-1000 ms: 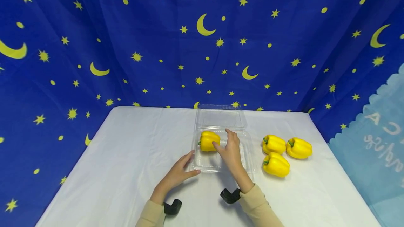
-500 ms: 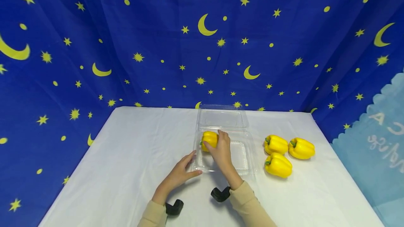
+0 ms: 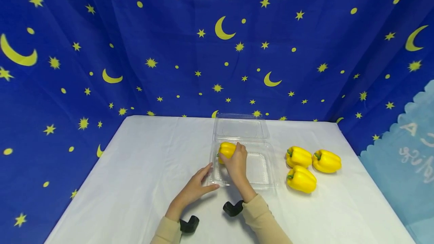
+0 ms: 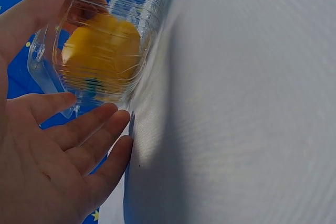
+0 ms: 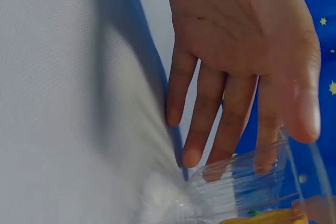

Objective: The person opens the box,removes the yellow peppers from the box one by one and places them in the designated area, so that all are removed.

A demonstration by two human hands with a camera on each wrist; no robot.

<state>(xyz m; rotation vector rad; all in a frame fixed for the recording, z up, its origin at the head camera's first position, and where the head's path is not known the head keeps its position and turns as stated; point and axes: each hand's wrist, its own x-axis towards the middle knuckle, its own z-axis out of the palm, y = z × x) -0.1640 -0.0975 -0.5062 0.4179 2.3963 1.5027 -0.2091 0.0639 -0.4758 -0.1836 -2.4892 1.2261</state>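
Note:
A yellow bell pepper (image 3: pixel 226 148) lies at the back left of the clear plastic clamshell container (image 3: pixel 259 166). My right hand (image 3: pixel 236 163) grips its right side, thumb on the near face and fingers beyond it. My left hand (image 3: pixel 194 188) is at the container's front left corner, with fingers spread loosely. In the left wrist view its straight fingertips lie along the outer wall, and the pepper (image 4: pixel 102 51) shows through the ribbed plastic. The right wrist view shows the left hand (image 5: pixel 226 51) palm-on, fingers at the container wall (image 5: pixel 247 174).
The container's lid (image 3: pixel 241 128) is folded back toward the blue star-patterned curtain (image 3: pixel 190 59). To the right, three more yellow bell peppers (image 3: pixel 301 179) sit close together on the white tablecloth (image 3: pixel 162 146). A black camera mount (image 3: pixel 233 209) hangs under each wrist.
My right hand has shifted left and closed in on the pepper inside the container. The left hand has kept its place at the corner. The whole view has drifted slightly.

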